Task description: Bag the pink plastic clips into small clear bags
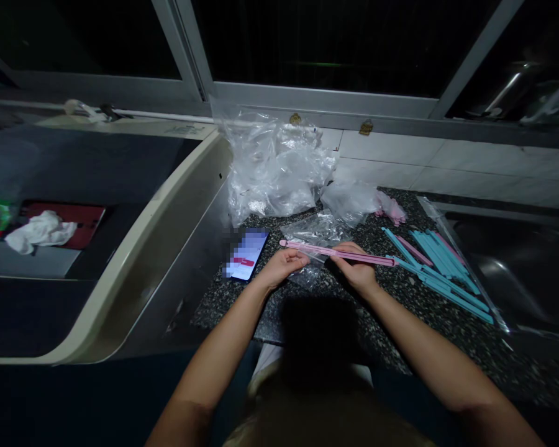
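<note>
Long, narrow pink plastic strips (372, 258) lie level across the middle, in the grip of my right hand (359, 270). Its thumb and fingers close on them near their middle. My left hand (281, 268) is closed in a pinch just below their left end. Its fingertips meet a thin clear plastic bag (307, 277) that hangs between both hands, partly hidden by the strips. To the right, several similar light blue strips (440, 254) lie in a loose pile, with a few pink ones among them. The right end of the held strips overlaps that pile.
A lit phone (248, 254) rests on the speckled counter (233, 304) to the left. Crumpled clear bags (279, 167) heap against the tiled wall, a pink bundle (391, 208) beside them. At right is a dark sink (531, 267); a large cream-edged machine (158, 217) stands left.
</note>
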The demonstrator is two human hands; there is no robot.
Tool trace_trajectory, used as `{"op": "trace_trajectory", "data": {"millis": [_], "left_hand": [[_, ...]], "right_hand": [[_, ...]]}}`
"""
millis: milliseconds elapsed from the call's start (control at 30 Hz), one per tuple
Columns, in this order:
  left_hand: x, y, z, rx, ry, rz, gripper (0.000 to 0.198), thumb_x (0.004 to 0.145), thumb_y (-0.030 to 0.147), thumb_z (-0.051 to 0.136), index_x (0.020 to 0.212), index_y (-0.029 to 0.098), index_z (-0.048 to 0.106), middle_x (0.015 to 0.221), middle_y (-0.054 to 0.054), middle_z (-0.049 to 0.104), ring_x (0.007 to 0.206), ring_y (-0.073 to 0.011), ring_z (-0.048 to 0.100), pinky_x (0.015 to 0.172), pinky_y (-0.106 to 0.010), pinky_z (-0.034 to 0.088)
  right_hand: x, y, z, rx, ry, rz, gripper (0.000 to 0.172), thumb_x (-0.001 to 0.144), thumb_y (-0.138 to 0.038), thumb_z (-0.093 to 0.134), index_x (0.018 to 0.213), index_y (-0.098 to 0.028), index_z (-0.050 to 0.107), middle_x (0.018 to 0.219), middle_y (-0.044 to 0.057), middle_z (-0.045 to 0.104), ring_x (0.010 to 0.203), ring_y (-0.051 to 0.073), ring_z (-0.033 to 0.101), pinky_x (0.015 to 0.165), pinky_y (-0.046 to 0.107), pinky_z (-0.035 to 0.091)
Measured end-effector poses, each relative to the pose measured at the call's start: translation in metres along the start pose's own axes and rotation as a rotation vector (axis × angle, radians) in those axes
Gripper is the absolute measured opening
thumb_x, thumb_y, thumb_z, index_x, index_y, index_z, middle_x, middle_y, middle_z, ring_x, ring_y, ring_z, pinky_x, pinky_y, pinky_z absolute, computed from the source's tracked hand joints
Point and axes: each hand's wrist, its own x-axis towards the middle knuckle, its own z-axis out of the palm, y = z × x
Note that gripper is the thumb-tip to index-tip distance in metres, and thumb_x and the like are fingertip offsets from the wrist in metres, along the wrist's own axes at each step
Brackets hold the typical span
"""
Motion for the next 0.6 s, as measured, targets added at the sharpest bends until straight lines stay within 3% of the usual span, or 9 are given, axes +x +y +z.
{"op": "trace_trajectory", "data": {"millis": [267,600], "left_hand": [[0.003,-0.004,-0.001,-0.224,0.077,-0.022,0.038,0.043,0.043,0.078,0.057,0.012,0.063,0.052,0.001,0.057,0.049,-0.0085,0.047,0.052,-0.022,0.034],[0.003,-0.003,-0.001,-0.324,0.082,-0.05,0.036,0.043,0.038,0.08,0.057,0.01,0.062,0.052,0.0,0.059,0.046,-0.0079,0.047,0.049,-0.021,0.034]], "right_hand": [[-0.006,-0.004,0.006,-0.016,-0.004,0.017,0.009,0.074,-0.03,0.061,0.074,-0.022,0.065,0.075,0.003,0.063,0.071,0.016,0.059,0.07,0.033,0.051],[-0.01,-0.002,0.012,0.014,-0.005,0.016,0.007,0.074,-0.027,0.061,0.074,-0.021,0.064,0.074,0.003,0.063,0.07,0.015,0.059,0.069,0.031,0.051]]}}
